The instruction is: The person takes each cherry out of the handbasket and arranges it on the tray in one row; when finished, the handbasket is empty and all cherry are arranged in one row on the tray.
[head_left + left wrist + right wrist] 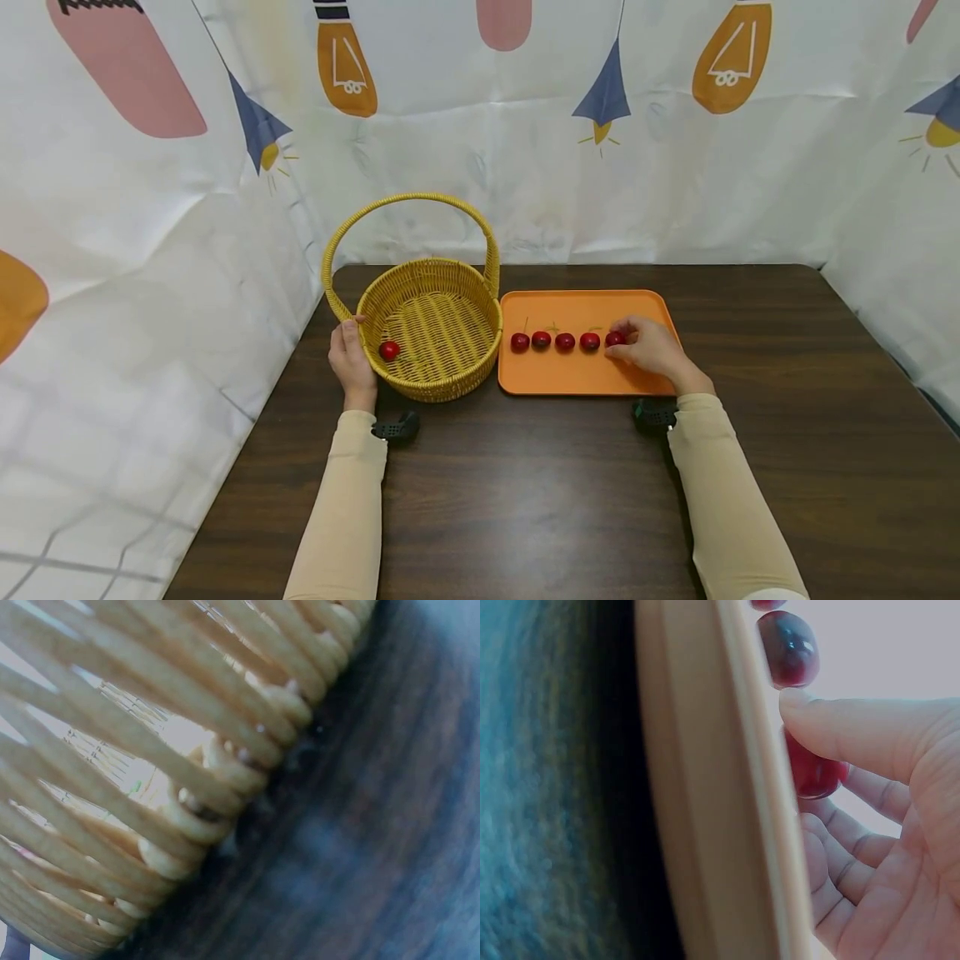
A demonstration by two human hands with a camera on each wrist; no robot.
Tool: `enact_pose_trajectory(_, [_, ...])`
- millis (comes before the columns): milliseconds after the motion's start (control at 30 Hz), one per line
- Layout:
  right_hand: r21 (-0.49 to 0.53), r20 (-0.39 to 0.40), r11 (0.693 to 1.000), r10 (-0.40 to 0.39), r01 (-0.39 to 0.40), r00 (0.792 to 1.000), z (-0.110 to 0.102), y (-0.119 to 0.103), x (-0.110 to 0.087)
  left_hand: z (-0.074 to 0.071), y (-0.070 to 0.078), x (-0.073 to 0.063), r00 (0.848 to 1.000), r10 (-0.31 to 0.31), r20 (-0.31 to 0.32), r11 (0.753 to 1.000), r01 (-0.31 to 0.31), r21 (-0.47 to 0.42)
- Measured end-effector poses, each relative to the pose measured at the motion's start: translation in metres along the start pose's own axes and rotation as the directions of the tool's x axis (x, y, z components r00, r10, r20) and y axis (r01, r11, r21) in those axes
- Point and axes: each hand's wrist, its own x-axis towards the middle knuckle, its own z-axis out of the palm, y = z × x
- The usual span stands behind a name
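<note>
My left hand (pixel 351 360) holds the left side of a yellow wicker basket (pixel 442 321) near the base of its arched handle. One red cherry (pixel 389 351) lies inside the basket, by its left wall. On an orange tray (pixel 570 375) several dark red cherries (pixel 565 342) form a row, some with stems up. At the row's right end my right hand (pixel 651 346) pinches the last cherry (pixel 615 338) between thumb and fingers. The right wrist view shows that cherry (pixel 815 776) partly behind the thumb; the left wrist view has only the woven wall (pixel 150 757), no hand.
Both basket and tray stand side by side toward the back of a dark wooden table (pixel 525 500). A white printed curtain (pixel 480 167) hangs behind and at the sides. The tray's raised edge (pixel 705 780) hides part of the right wrist view.
</note>
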Motion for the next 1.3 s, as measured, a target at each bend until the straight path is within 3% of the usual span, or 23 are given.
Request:
enact_pose_trajectory(267, [0.012, 0.013, 1.000, -0.003, 0.003, 1.000, -0.001, 0.000, 0.000, 0.001, -0.001, 0.000, 1.000, -0.005, -0.006, 1.000, 0.005, 0.002])
enact_pose_trajectory(533, [0.030, 0.030, 1.000, 0.003, -0.004, 1.000, -0.003, -0.003, 0.001, -0.003, -0.033, 0.010, 0.999, -0.018, -0.041, 1.000, 0.018, -0.014])
enact_pose_trajectory(733, [0.021, 0.040, 1.000, -0.012, 0.011, 0.999, -0.011, -0.001, -0.002, -0.002, -0.031, 0.011, 0.999, -0.019, -0.039, 1.000, 0.019, -0.012])
enact_pose_trajectory(833, [0.009, -0.014, 1.000, -0.019, 0.019, 1.000, -0.016, 0.000, -0.004, -0.001, -0.016, 0.008, 1.000, -0.011, -0.021, 1.000, 0.011, -0.019])
enact_pose_trajectory(967, [-0.009, -0.177, 1.000, -0.018, 0.017, 0.984, -0.015, 0.000, -0.004, 0.003, -0.001, 0.003, 1.000, -0.004, -0.015, 1.000, 0.004, -0.014])
enact_pose_trajectory(1100, [-0.011, -0.320, 1.000, -0.023, 0.021, 0.947, -0.009, -0.003, -0.003, 0.001, -0.011, 0.006, 1.000, -0.017, -0.026, 1.000, 0.017, -0.016])
enact_pose_trajectory(1200, [-0.007, -0.361, 0.999, -0.046, 0.047, 0.932, -0.004, -0.008, -0.001, -0.001, -0.027, 0.010, 0.999, -0.014, -0.040, 1.000, 0.014, -0.019])
enact_pose_trajectory(1300, [0.011, -0.365, 0.997, -0.063, 0.072, 0.929, 0.002, -0.016, 0.001, -0.001, -0.027, 0.010, 0.999, -0.015, -0.040, 1.000, 0.014, -0.017])
